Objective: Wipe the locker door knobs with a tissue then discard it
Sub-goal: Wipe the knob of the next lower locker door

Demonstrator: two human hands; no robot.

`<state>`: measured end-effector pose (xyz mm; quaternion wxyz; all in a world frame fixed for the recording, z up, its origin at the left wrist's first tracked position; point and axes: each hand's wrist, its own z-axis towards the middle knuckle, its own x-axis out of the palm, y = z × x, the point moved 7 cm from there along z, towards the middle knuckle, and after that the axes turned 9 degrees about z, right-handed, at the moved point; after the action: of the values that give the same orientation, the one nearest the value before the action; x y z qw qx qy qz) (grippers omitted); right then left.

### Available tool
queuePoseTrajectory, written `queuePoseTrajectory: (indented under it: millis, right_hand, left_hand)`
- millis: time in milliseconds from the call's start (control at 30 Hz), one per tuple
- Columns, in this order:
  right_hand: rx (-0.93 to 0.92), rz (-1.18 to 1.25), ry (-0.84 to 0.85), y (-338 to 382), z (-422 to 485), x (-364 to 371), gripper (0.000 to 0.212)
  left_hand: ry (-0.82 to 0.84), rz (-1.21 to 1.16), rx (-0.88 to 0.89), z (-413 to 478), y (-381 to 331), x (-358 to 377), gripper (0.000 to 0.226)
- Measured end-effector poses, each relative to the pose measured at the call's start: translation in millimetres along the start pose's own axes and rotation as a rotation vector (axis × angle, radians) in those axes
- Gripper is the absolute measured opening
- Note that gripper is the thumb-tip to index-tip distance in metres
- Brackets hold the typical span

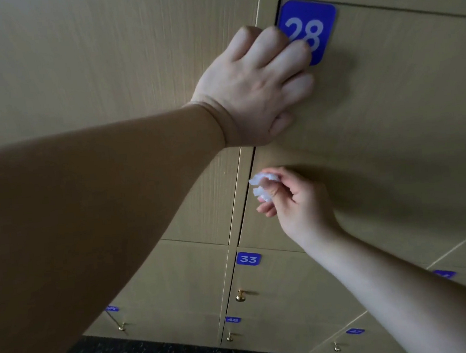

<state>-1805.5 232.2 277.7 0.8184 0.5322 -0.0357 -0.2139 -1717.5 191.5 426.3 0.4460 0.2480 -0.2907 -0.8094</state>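
Right hand (293, 199) pinches crumpled tissue (259, 186) between thumb and fingertips, just off the left edge of door 28 (388, 92). Left hand (252, 87) at 12 o'clock from it lies on that door, fingers bent over plate (318, 17); can't tell whether they grip anything. Knob (240, 295) at 6 o'clock.

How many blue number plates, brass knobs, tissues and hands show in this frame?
Blue number plates: 6
Brass knobs: 4, besides an unclear glint at the left edge
Crumpled tissue: 1
Hands: 2, left hand and right hand
Total: 13
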Motion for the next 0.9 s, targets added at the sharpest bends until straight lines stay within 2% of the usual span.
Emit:
queuePoseTrajectory:
  millis: [100,200,300,433,600,700,800,900]
  right_hand:
    - [0.173,0.232,0.008,-5.3,-0.7,2.5,0.019]
    - [0.207,0.287,0.039,-9.3,-2.0,0.8,0.022]
    - [0.027,0.041,0.074,-5.3,-1.9,-14.0,0.014]
    - [-0.233,-0.337,0.215,5.2,-0.1,-17.4,0.034]
    - [-0.276,-0.351,0.196,10.4,4.6,-5.4,0.020]
    - [-0.140,-0.179,0.123,5.8,5.8,-4.2,0.012]
    - [0.077,0.098,0.011,-1.8,1.8,-0.1,0.020]
    - [0.253,0.354,0.026,-7.8,-2.8,5.4,0.028]
  left_hand:
    - [0.001,0.004,0.001,0.2,0.2,0.1,0.033]
    - [-0.006,0.003,-0.006,0.1,1.2,-0.6,0.034]
    - [-0.021,0.009,-0.004,0.2,0.1,-1.5,0.030]
    - [-0.028,0.043,-0.001,0.9,-0.6,-2.4,0.026]
    - [-0.008,0.011,0.003,1.2,-0.4,-1.8,0.030]
    - [0.010,-0.002,-0.004,2.7,0.0,-1.0,0.031]
    - [0.019,-0.001,-0.007,1.5,1.5,-1.2,0.031]
    - [0.025,0.012,0.003,1.4,0.7,-0.8,0.032]
